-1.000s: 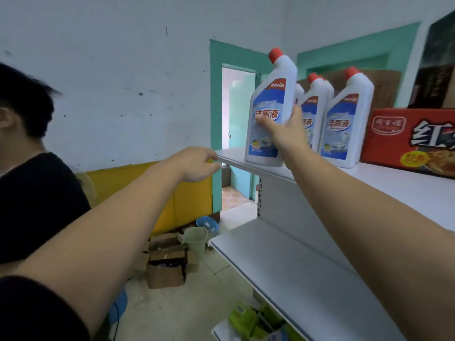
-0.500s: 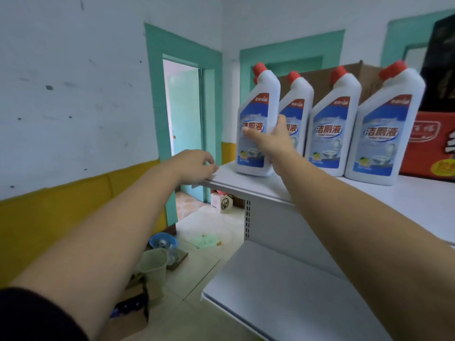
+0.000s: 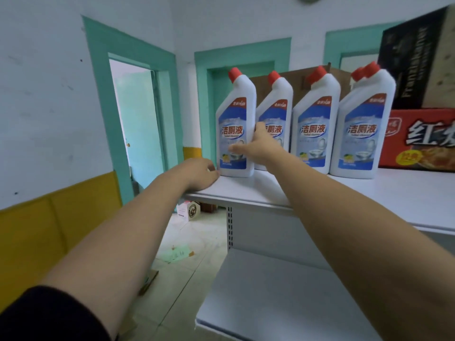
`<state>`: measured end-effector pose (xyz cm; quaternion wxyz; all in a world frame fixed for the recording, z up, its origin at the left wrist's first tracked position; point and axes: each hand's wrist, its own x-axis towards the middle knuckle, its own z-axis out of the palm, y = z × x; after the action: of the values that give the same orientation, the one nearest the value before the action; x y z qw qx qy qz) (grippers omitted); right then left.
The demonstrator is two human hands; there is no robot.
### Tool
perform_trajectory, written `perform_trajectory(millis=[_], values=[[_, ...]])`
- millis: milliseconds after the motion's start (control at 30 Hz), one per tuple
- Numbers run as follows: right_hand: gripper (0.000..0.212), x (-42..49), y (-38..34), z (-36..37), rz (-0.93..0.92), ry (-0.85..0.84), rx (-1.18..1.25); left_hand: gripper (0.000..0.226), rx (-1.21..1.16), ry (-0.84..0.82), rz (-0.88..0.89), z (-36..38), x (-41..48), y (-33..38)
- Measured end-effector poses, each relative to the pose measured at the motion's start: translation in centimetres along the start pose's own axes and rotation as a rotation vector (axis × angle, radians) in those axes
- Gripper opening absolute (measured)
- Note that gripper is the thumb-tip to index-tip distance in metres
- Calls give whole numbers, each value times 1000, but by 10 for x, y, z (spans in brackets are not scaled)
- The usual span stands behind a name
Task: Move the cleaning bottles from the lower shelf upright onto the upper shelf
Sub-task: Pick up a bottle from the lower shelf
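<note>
Standing upright on upper shelf [image 3: 369, 193], leftmost bottle [image 3: 234, 114] pinched thumb-to-fingers by right hand [image 3: 258, 146]; left hand [image 3: 199, 175] rests loosely curled at shelf corner.

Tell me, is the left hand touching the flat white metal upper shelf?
Touching. The head view shows the left hand resting on the left front corner of the white metal upper shelf.
</note>
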<state>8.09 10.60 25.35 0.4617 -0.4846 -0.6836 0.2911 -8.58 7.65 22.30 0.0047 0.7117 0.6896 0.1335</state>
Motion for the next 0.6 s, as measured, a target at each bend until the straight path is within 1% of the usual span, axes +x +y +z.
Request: perform_trajectory(millis=[100, 333, 467, 600], values=[[53, 3, 1, 6, -6, 57, -31, 39, -23, 14, 19, 4, 0, -2], [52, 9, 8, 18, -13, 155, -76, 37, -50, 53, 27, 9, -2, -2], [53, 12, 15, 23, -33, 192, -164, 38, -45, 64, 33, 9, -2, -2], [54, 15, 17, 24, -9, 197, -233, 42, -33, 52, 28, 10, -3, -3]])
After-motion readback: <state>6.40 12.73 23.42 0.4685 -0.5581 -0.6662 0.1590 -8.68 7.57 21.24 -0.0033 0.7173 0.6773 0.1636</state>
